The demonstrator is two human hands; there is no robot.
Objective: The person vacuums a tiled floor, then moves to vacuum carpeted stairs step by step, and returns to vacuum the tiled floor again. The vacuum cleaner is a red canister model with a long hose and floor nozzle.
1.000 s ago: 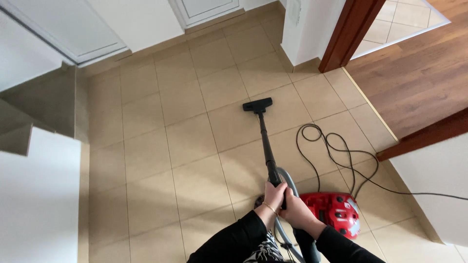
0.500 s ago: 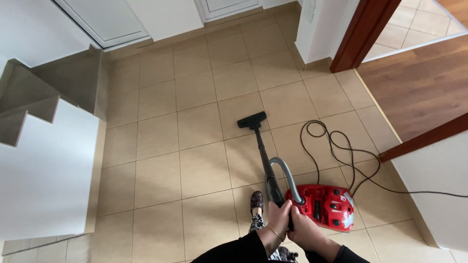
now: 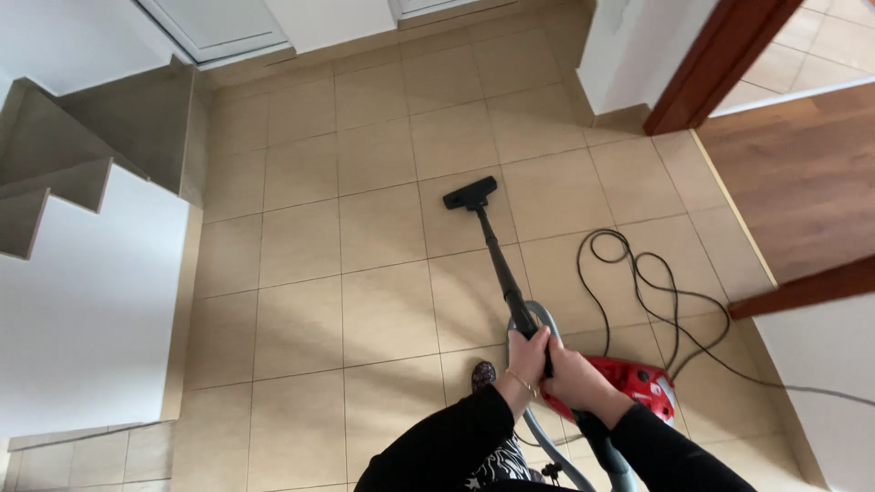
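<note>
Both my hands grip the black wand (image 3: 499, 264) of a vacuum cleaner near its upper end. My left hand (image 3: 526, 357) wraps it from the left, a thin bracelet on the wrist. My right hand (image 3: 574, 377) holds it just below and to the right. The wand slants forward to a black floor nozzle (image 3: 470, 193) resting on the beige tiled floor (image 3: 301, 273). The red vacuum body (image 3: 643, 380) sits on the floor right behind my right hand, partly hidden by it. A grey hose (image 3: 550, 322) curves from the wand toward the body.
A black power cord (image 3: 652, 292) lies in loops on the tiles to the right. White stair side and grey steps (image 3: 82, 182) stand on the left. A brown door frame (image 3: 720, 59) and wooden floor (image 3: 793, 173) are at right. My patterned shoe (image 3: 482, 374) shows below the wand.
The nozzle was pulled back toward me, then pushed forward again and a little left. My hands stayed on the wand. The view shifted, showing more of the stairs.
</note>
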